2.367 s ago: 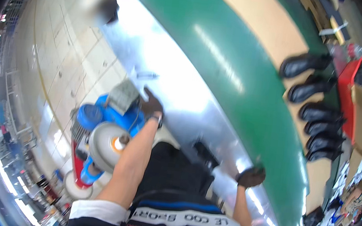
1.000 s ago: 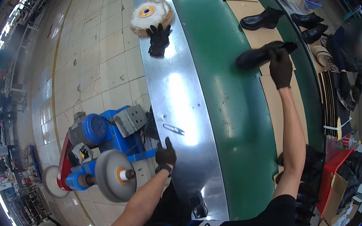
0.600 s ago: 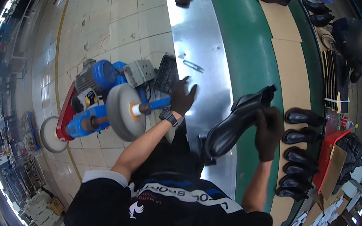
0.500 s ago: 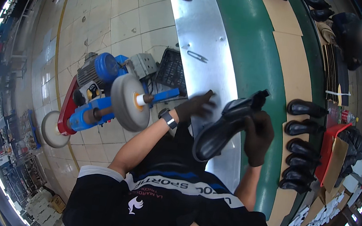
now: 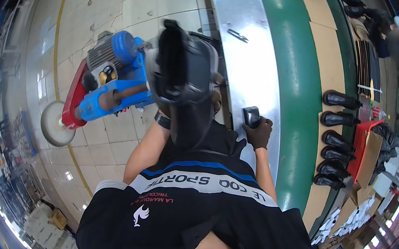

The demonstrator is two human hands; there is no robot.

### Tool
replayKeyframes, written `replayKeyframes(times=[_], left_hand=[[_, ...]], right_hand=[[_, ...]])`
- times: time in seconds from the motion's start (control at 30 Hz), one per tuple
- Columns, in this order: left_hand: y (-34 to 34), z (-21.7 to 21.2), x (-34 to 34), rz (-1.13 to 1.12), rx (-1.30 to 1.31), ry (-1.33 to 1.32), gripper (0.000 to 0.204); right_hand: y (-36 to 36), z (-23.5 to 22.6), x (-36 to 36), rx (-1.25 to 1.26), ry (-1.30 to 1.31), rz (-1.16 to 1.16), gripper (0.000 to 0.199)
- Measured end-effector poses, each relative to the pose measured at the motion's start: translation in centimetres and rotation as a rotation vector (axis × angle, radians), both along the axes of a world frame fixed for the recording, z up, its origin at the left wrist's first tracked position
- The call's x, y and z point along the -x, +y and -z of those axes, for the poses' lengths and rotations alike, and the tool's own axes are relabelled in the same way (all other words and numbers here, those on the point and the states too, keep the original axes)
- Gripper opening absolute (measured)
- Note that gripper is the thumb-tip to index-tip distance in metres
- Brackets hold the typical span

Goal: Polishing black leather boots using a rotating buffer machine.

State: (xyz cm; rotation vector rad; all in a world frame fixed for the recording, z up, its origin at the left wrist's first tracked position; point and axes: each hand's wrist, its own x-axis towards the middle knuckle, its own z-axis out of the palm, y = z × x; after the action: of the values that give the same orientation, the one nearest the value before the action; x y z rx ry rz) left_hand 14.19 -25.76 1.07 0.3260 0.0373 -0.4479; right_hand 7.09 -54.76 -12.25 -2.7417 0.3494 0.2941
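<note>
The black boot [image 5: 184, 81] is up in the air in front of the person, and it looks a bit blurry. The left hand [image 5: 216, 99] holds it. That hand wears a dark glove and is mostly hidden by the boot, so only some fingers show on the boot's right side. I cannot tell how tight it holds.

To the right of the boot, the right hand [image 5: 259, 134] has a glove too. It is bent in narrow, with its thumb and fingers at the near end of a small black thing [image 5: 251, 116]. That thing is on, or just over, the shiny metal table [image 5: 254, 74]. I cannot tell if the hand grips it.

Right of the boot and farther up, a thin metal tool [image 5: 237, 35] lies on the table. Farther right of the boot come a green strip [image 5: 300, 62], brown card [image 5: 327, 50] with a row of black shoes [image 5: 338, 140], and a red bin [image 5: 360, 145]. Left of the boot is a blue and red machine [image 5: 108, 102], partly hidden by it.

The boot could drop if the left hand goes loose. It could bump the machine if swung left. The small black thing could slide off if pushed toward the boot, because the table looks slippery.
</note>
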Motion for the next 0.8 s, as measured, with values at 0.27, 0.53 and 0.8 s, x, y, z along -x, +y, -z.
replayKeyframes(times=[0.27, 0.53, 0.8], left_hand=[[13.8, 0.5, 6.9, -0.284, 0.137, 0.117, 0.045], [18.7, 1.1, 13.8, -0.639, -0.148, 0.061, 0.053], [21.0, 4.1, 15.5, -0.53, -0.203, 0.202, 0.059]], right_hand=[[-0.3, -0.9, -2.0, 0.037, 0.049, -0.087, 0.066], [1.3, -1.5, -3.6, 0.018, 0.184, 0.011, 0.061], [16.5, -6.0, -0.4, -0.47, 0.084, -0.312, 0.06]])
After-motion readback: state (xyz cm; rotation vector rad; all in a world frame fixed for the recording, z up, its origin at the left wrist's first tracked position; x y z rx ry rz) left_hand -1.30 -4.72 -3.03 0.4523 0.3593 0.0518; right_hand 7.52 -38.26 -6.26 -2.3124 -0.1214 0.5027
